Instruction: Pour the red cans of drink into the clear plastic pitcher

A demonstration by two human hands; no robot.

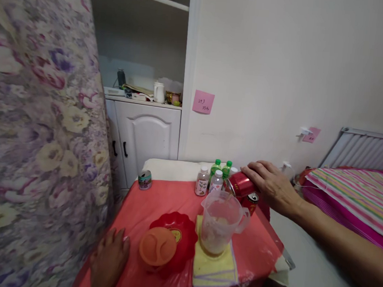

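Note:
My right hand [270, 183] reaches across the small table and grips a red can [240, 184], tipped on its side above a clear plastic jug [220, 223]. The jug holds a pale liquid and stands on a yellow cloth [211, 267]. A second red can [252, 201] stands upright just under the hand. My left hand [109, 259] rests flat on the red tablecloth [159, 199] at the near left, fingers relaxed, next to an orange lid [157, 246] lying on a red scalloped plate [183, 233].
Small bottles [202, 180] with white and green caps stand at the table's back, and a short tin [145, 179] at the back left. A floral curtain [32, 137] hangs close on the left. White cupboard [145, 134] behind, bed with striped cover [359, 191] on the right.

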